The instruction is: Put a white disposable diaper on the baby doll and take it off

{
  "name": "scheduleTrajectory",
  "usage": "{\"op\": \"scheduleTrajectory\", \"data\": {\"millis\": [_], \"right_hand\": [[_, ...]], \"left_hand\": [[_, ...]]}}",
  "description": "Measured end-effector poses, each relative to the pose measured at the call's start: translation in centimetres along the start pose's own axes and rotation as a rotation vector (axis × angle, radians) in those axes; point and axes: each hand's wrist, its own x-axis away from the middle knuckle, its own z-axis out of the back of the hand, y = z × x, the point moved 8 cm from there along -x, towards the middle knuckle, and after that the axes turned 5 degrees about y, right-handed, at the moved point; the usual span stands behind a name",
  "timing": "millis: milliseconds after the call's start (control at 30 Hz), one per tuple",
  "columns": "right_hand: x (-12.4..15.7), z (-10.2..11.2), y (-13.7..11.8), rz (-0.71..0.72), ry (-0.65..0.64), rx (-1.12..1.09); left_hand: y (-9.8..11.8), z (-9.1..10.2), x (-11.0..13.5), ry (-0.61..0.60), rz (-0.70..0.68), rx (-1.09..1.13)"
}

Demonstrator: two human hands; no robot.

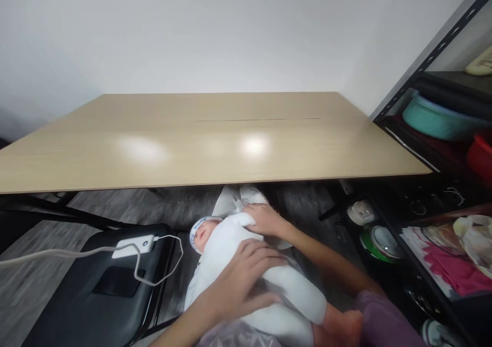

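Observation:
A baby doll (230, 239) in a white suit and a white cap with blue print lies across my lap below the table edge, its head toward the left. My left hand (242, 280) rests flat on the doll's belly with fingers spread. Fingers together, my right hand (265, 219) curls over the doll's far shoulder, and a purple sleeve (384, 319) covers that upper arm. A bare doll foot (342, 326) shows at the bottom right. White cloth (234, 196) lies beyond the doll's head.
A long light wooden table (215, 142) stands against a white wall ahead. A black chair (100, 280) at the left carries a white power bank (132, 245) with a cable. A dark metal shelf (430, 60) at the right holds a teal bowl (434, 119), a red tub and pink cloth (449, 270).

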Motion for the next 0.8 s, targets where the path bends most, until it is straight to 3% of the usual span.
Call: {"op": "scheduleTrajectory", "data": {"millis": [33, 100, 133, 167, 233, 300, 400, 467, 567, 667, 800], "right_hand": [[-0.3, 0.3, -0.6, 0.03, 0.017, 0.0], [-0.1, 1.3, -1.8, 0.064, 0.078, -0.021], [0.2, 1.8, -2.2, 0.064, 0.107, -0.045], [0.5, 2.4, -2.6, 0.055, 0.136, -0.079], [1.0, 3.4, -3.2, 0.029, 0.198, -0.167], [1.4, 4.3, -3.9, 0.011, 0.253, -0.258], [2.1, 6.6, -4.8, -0.002, 0.313, -0.332], [3.1, 9.1, -5.0, -0.02, 0.357, -0.327], [5.0, 13.9, -4.1, -0.095, 0.423, -0.243], [6.2, 18.3, -1.5, -0.21, 0.48, -0.073], [5.5, 21.2, 3.9, -0.321, 0.505, 0.121]], "left_hand": [[-1.1, 1.1, 2.5, 0.151, 0.075, 0.003], [-4.6, 3.7, 9.4, 0.609, 0.338, -0.057], [-6.4, 4.1, 13.2, 0.797, 0.494, -0.095], [-8.1, 3.7, 16.3, 0.892, 0.615, -0.076], [-11.1, 1.7, 20.2, 0.925, 0.837, 0.041], [-12.7, -0.2, 20.9, 0.849, 0.941, 0.158], [-12.3, 0.7, 18.2, 0.788, 0.876, 0.194], [-11.1, 3.4, 15.4, 0.752, 0.786, 0.154], [-9.1, 8.5, 10.1, 0.581, 0.667, 0.043], [-8.0, 12.8, 4.1, 0.37, 0.609, -0.072], [-9.3, 17.1, -4.4, 0.273, 0.54, -0.136]]}}
